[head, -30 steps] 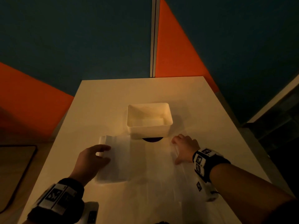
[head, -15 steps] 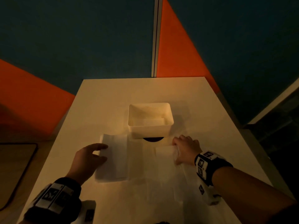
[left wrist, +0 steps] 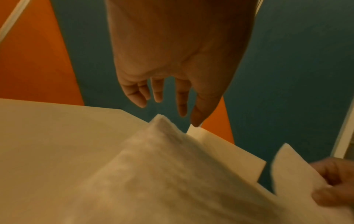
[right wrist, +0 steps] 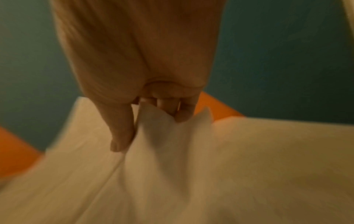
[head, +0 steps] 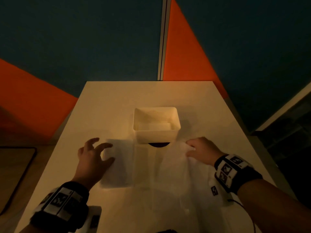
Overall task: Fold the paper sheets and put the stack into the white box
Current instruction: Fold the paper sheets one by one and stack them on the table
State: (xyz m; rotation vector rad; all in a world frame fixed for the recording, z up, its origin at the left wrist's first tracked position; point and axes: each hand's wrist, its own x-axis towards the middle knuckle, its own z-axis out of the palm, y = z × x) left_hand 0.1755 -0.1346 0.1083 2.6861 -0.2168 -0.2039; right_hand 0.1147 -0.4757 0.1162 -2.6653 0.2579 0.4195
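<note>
The white box (head: 156, 135) stands mid-table with folded paper (head: 159, 126) inside. A folded paper stack (head: 119, 167) lies left of it, its corner (left wrist: 161, 122) sticking up in the left wrist view. My left hand (head: 107, 152) hovers over the stack's left edge with fingers (left wrist: 182, 106) spread, holding nothing. My right hand (head: 191, 148) pinches the right edge of a loose paper sheet (head: 173, 165) in front of the box. In the right wrist view that sheet (right wrist: 162, 144) is raised between thumb and fingers (right wrist: 122, 136). The picture is blurred there.
The white table (head: 109, 106) ends at blue and orange wall panels (head: 185, 56) behind. A dark round spot (head: 158, 144) shows at the box's front foot. A dark-rimmed mat (head: 15, 169) lies off the table's left side.
My left hand has lifted off the folded stack and spread its fingers. My right hand has shifted slightly right and raised the edge of the loose sheet.
</note>
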